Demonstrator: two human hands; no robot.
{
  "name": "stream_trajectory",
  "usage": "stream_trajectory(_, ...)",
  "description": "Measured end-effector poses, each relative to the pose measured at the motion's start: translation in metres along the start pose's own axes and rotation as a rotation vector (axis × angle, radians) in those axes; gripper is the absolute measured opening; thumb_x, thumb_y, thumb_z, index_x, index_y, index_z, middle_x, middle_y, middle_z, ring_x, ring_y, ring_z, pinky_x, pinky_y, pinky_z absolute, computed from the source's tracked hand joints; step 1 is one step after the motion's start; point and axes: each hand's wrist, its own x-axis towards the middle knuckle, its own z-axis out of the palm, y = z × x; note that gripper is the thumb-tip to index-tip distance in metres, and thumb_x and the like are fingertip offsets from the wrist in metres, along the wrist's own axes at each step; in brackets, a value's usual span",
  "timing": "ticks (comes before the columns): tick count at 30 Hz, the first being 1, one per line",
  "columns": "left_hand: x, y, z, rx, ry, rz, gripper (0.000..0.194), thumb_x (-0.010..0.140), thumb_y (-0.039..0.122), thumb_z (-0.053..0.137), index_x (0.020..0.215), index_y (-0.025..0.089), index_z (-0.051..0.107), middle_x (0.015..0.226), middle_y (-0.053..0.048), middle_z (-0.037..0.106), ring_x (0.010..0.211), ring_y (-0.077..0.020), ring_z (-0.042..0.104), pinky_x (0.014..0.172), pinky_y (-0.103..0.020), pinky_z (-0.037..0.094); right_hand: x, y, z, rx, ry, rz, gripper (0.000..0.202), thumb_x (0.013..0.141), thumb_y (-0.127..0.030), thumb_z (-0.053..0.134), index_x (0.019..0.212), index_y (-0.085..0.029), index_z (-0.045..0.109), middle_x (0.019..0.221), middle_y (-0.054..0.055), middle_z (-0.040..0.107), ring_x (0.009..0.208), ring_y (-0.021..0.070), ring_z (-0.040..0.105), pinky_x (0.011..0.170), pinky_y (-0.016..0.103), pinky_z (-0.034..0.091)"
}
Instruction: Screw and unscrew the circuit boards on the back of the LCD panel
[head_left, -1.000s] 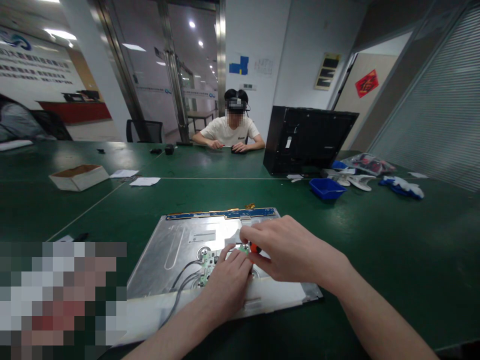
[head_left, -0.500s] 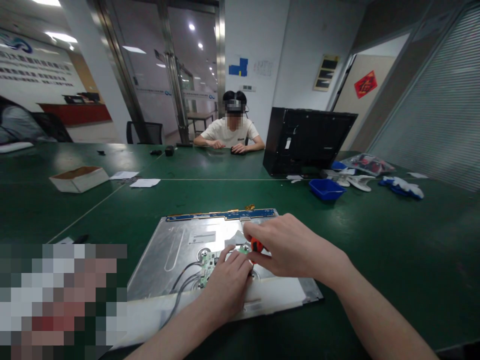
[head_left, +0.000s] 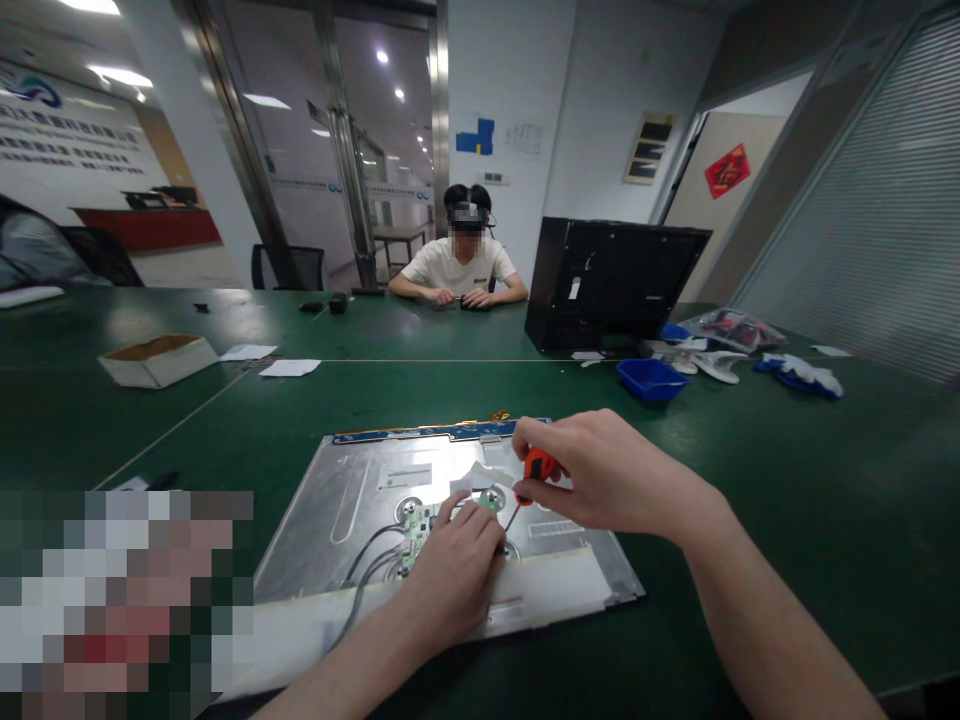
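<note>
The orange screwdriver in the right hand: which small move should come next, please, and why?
Perhaps tilt the orange screwdriver more upright before turning it: its shaft slants down toward the left hand, which lies over the green circuit board, and the right hand holds the handle.

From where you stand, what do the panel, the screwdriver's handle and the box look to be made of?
Panel: bare metal, by its silvery glare. Handle: probably plastic, bright orange with black. Box: perhaps cardboard, pale matte sides, brown inside.
</note>
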Motion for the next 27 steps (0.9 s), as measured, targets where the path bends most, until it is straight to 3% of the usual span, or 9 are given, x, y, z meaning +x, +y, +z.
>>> stream_trajectory(11,-0.001,0.002,-0.017,-0.093,0.071,0.011,0.018,0.078,0.025,0.059,0.094,0.020,0.054,0.097,-0.005,0.057,0.097,-0.0238,0.050,0.105,-0.048,0.026,0.002,0.006,0.002,0.023,0.231,0.065,0.016,0.083,-0.034,0.060,0.088,-0.022,0.052,0.072,-0.003,0.061,0.062,0.0118,0.052,0.054,0.024,0.029)
stream_trajectory(15,0.003,-0.006,-0.037,-0.114,0.206,0.010,0.017,0.085,0.032,0.054,0.095,0.019,0.055,0.097,-0.006,0.058,0.096,-0.0239,0.052,0.102,-0.048,0.029,0.003,0.005,0.001,-0.026,0.374,0.099,0.016,0.086,-0.034,0.053,0.081,-0.020,0.049,0.072,-0.001,0.055,0.061,0.0119,0.048,0.054,0.024,0.031)
stream_trajectory(18,0.003,-0.024,-0.056,-0.078,0.352,-0.048,0.019,0.091,0.035,0.044,0.093,0.019,0.054,0.098,-0.007,0.060,0.098,-0.0246,0.052,0.096,-0.047,0.034,0.005,0.003,0.001,-0.066,0.429,0.147,0.012,0.087,-0.031,0.048,0.082,-0.019,0.048,0.081,0.002,0.054,0.064,0.0130,0.048,0.055,0.025,0.033)
stream_trajectory(20,-0.002,-0.041,-0.067,-0.035,0.406,-0.122,0.024,0.093,0.038,0.040,0.096,0.020,0.055,0.101,-0.007,0.060,0.101,-0.0257,0.052,0.093,-0.046,0.037,0.006,0.002,0.007,-0.054,0.382,0.200,0.010,0.087,-0.027,0.045,0.090,-0.018,0.049,0.085,0.003,0.056,0.064,0.0132,0.050,0.054,0.025,0.033)
stream_trajectory(22,-0.015,-0.059,-0.073,0.010,0.368,-0.200,0.029,0.095,0.040,0.037,0.104,0.020,0.055,0.107,-0.008,0.060,0.105,-0.0266,0.052,0.093,-0.047,0.039,0.007,0.004,0.022,-0.044,0.279,0.274,0.012,0.089,-0.023,0.042,0.096,-0.017,0.049,0.087,0.004,0.058,0.060,0.0129,0.051,0.053,0.025,0.034)
stream_trajectory(25,-0.048,-0.084,-0.074,0.065,0.285,-0.274,0.038,0.096,0.044,0.034,0.116,0.019,0.053,0.118,-0.009,0.059,0.113,-0.0267,0.052,0.097,-0.047,0.040,0.000,0.009,0.059,-0.048,0.083,0.320,0.016,0.088,-0.017,0.040,0.099,-0.019,0.052,0.098,0.006,0.062,0.070,0.0159,0.059,0.056,0.026,0.037)
stream_trajectory(27,-0.076,-0.096,-0.070,0.107,0.235,-0.320,0.041,0.096,0.045,0.034,0.124,0.020,0.050,0.125,-0.008,0.057,0.117,-0.0264,0.051,0.099,-0.045,0.042,-0.010,0.013,0.086,-0.002,-0.075,0.362,0.012,0.088,-0.019,0.044,0.088,-0.019,0.056,0.091,0.005,0.065,0.073,0.0179,0.062,0.059,0.027,0.040)
